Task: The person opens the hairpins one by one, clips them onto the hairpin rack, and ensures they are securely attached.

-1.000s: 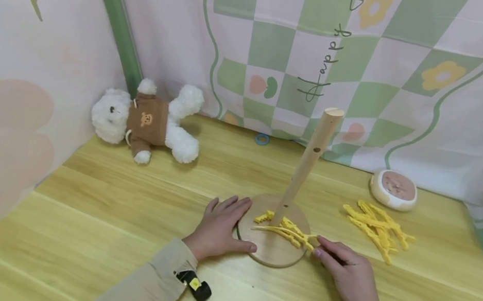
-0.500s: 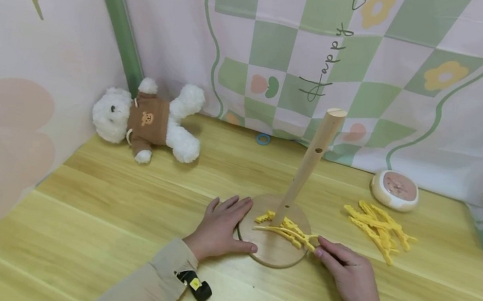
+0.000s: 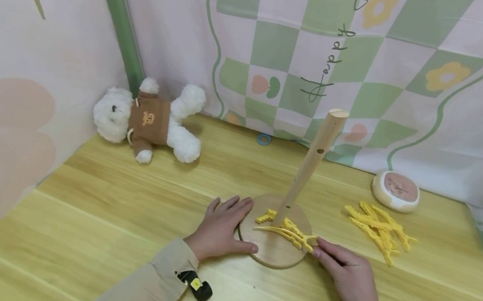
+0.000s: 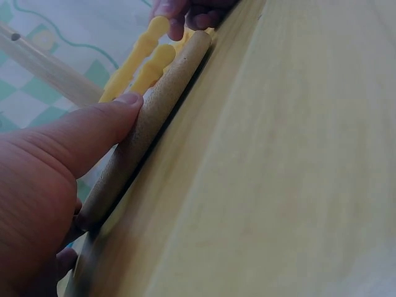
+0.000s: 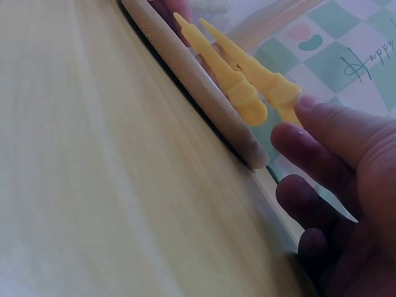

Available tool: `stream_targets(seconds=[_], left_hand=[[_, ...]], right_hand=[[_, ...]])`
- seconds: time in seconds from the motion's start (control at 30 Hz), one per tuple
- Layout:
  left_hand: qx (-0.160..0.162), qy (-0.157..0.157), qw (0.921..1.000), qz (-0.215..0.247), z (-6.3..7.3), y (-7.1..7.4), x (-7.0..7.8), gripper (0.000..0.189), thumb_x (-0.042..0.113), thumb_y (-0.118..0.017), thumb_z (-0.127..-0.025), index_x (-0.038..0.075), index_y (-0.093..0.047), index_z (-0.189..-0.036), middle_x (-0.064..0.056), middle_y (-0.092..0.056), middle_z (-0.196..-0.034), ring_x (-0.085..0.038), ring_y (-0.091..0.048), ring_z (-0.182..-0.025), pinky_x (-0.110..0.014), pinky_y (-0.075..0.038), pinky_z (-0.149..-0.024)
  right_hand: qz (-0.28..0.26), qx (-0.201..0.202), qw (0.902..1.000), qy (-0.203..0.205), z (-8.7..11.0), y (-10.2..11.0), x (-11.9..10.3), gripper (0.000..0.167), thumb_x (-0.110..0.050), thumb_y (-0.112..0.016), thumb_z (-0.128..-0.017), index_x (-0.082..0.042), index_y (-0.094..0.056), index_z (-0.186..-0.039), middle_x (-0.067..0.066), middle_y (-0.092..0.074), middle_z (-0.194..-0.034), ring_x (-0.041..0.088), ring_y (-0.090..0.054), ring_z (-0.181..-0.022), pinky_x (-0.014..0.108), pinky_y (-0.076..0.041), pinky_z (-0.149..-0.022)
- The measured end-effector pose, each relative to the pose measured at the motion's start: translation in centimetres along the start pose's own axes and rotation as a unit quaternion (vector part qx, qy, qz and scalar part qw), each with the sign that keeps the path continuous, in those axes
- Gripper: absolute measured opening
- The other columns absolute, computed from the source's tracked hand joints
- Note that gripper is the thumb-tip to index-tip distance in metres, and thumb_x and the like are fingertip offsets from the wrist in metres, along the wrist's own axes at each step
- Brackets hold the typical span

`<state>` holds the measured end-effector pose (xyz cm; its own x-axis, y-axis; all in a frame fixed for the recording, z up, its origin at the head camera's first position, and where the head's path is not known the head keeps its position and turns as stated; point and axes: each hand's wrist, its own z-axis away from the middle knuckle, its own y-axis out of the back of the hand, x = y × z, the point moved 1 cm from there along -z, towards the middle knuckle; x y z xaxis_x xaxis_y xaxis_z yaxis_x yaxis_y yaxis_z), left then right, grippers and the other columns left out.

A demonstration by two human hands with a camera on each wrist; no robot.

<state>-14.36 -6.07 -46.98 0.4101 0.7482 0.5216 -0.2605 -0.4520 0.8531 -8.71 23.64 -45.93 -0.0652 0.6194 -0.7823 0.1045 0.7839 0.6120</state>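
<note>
A round wooden base [image 3: 269, 258] lies on the table with a tall wooden post [image 3: 310, 163] rising from it, small holes along its side. My left hand [image 3: 221, 232] rests against the base's left edge, fingers spread, thumb [image 4: 117, 117] on the rim. Thumb and forefinger of my right hand [image 3: 352, 279] pinch the end of a yellow plastic branch-shaped piece [image 5: 278, 86] over the base's right side. Below it, another yellow piece [image 5: 244, 96] lies on the base by the post's foot. A small yellow piece [image 3: 265, 217] sits left of the post.
Several yellow branch-shaped pieces [image 3: 380, 227] lie in a pile on the right, near a white rounded object [image 3: 397, 191] with a pinkish top. A white plush bear [image 3: 148, 118] in a brown top lies back left. A blue ring [image 3: 264, 139] is by the curtain [image 3: 271, 45].
</note>
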Motion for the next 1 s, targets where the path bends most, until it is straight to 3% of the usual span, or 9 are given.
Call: stream_targets(seconds=[0.43, 0.67, 1.0], left_hand=[[-0.009, -0.001, 0.9999, -0.006, 0.09, 0.26, 0.22, 0.106, 0.067, -0.070, -0.082, 0.014, -0.023, -0.161, 0.000, -0.023, -0.165, -0.026, -0.015, -0.153, -0.059, -0.002, -0.120], [-0.022, -0.010, 0.9994, -0.025, 0.12, 0.38, 0.36, 0.104, 0.067, -0.067, -0.084, 0.013, -0.022, -0.161, 0.000, -0.019, -0.166, -0.028, -0.013, -0.153, -0.061, -0.002, -0.120], [-0.015, -0.010, 0.9998, -0.011, 0.10, 0.29, 0.23, 0.104, 0.066, -0.069, -0.083, 0.014, -0.023, -0.161, 0.001, -0.021, -0.166, -0.027, -0.013, -0.153, -0.060, -0.001, -0.120]], right_hand=[[0.001, 0.001, 0.9997, 0.026, -0.05, -0.06, 0.02, 0.028, -0.021, -0.074, -0.093, -0.011, -0.075, -0.120, 0.005, -0.073, -0.117, -0.012, -0.058, -0.103, 0.003, -0.042, -0.086], [0.006, -0.002, 0.9996, 0.026, 0.00, -0.17, -0.07, 0.028, -0.022, -0.074, -0.093, -0.013, -0.076, -0.118, 0.003, -0.073, -0.117, -0.012, -0.058, -0.103, 0.002, -0.041, -0.087], [0.012, -0.001, 0.9998, 0.019, 0.00, -0.27, -0.15, 0.028, -0.024, -0.074, -0.092, -0.014, -0.076, -0.119, 0.002, -0.074, -0.116, -0.012, -0.058, -0.102, 0.002, -0.040, -0.087]])
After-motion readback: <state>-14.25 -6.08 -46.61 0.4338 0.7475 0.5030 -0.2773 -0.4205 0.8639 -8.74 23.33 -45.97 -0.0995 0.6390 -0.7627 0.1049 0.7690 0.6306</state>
